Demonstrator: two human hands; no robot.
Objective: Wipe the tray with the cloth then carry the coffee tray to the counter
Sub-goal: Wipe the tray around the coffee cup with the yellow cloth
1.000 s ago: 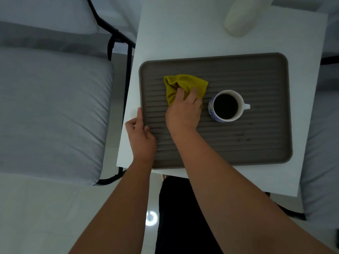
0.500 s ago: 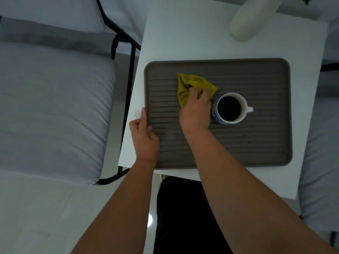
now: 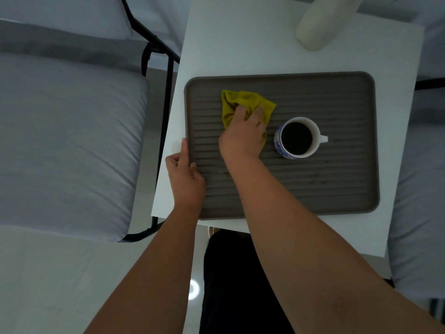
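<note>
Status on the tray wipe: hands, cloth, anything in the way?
Right hand pressing cloth on tray. Left hand steadying tray's left rim. Full mug just right of cloth, in the wiping path. Tray on table, not lifted.

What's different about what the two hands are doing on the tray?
The right hand presses down on the yellow cloth, well inside the tray; the left hand holds no cloth and rests at the tray's left edge. The right hand is close to the coffee cup; the left hand is far from it. The right arm crosses over the tray; the left arm barely does. Both hands touch the tray.
</note>
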